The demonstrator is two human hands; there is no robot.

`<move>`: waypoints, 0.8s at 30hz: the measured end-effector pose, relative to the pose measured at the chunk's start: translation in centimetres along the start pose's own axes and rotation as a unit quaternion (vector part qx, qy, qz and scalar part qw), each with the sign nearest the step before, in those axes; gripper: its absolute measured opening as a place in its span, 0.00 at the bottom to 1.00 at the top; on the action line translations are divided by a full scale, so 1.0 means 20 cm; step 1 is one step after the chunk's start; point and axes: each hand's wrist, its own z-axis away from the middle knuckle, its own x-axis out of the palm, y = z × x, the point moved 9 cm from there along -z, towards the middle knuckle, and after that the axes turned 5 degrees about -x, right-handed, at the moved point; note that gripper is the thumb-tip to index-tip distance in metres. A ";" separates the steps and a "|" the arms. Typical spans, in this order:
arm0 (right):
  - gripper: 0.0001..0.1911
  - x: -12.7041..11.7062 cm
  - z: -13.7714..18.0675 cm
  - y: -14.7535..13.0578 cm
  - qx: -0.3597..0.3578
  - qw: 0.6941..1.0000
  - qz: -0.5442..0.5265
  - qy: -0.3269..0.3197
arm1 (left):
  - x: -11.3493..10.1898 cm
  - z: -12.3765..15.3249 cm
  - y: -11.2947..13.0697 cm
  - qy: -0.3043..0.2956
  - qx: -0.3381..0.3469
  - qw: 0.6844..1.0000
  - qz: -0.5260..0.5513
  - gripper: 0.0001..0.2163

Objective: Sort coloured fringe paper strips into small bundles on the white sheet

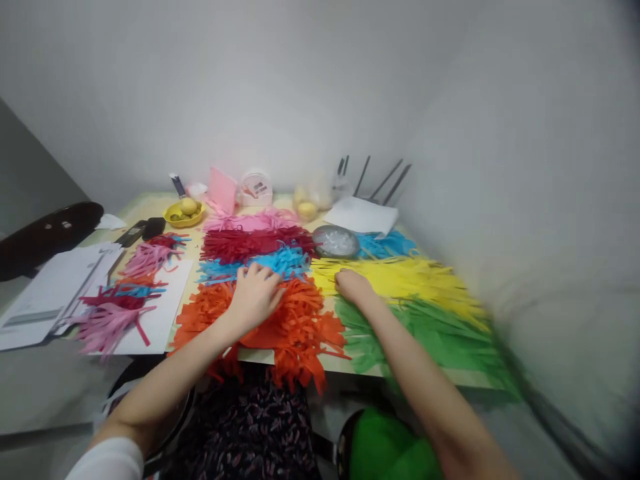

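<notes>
My left hand [256, 293] lies palm down over the border of the orange fringed strips [300, 313] and the blue fringed strips [287, 260]. Its fingers are bent and a little apart, with nothing visible in them. My right hand [353, 285] is closed at the left end of the yellow fringed strips [415, 280]; its fingertips are partly hidden. Green fringed strips [425, 333] lie beneath my right forearm. Beyond my left hand are dark red fringed strips [250, 244] and pink fringed strips [255, 220].
Small multicoloured tassels [120, 300] lie on white paper at left, near a yellow bowl [184, 215]. A silver dish [335, 241], white sheet [363, 215] and round white tub [256, 189] stand farther back. Orange strips overhang the table's front edge. A wall rises behind.
</notes>
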 end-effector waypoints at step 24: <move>0.10 -0.04 0.19 -0.11 -0.152 0.988 -0.022 0.032 | 0.28 -0.30 0.29 -0.098 0.045 0.993 0.040 0.10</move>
